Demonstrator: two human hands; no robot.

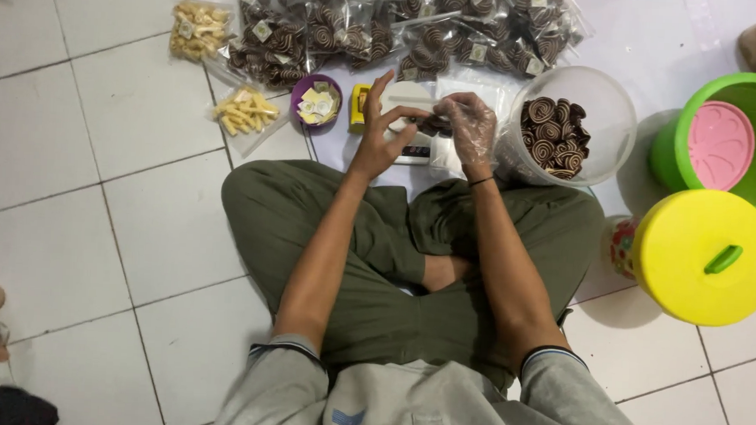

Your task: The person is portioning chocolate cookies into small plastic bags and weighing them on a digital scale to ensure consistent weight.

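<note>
The bare left hand (381, 136) pinches open a small clear plastic bag (424, 125) over the white scale (415, 150) on the floor, while the gloved right hand (468, 127) closes on dark spiral cookies at its mouth: filling looks underway. More would come from the clear round tub (599, 120) just right; sealed cookie bags (420, 36) crowd ahead, bare white tile (84, 140) lies left.

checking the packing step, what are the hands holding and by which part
Both hands hold a clear bag of spiral cookies over a small scale. The left hand pinches its left top edge; the gloved right hand grips its right side.
</note>
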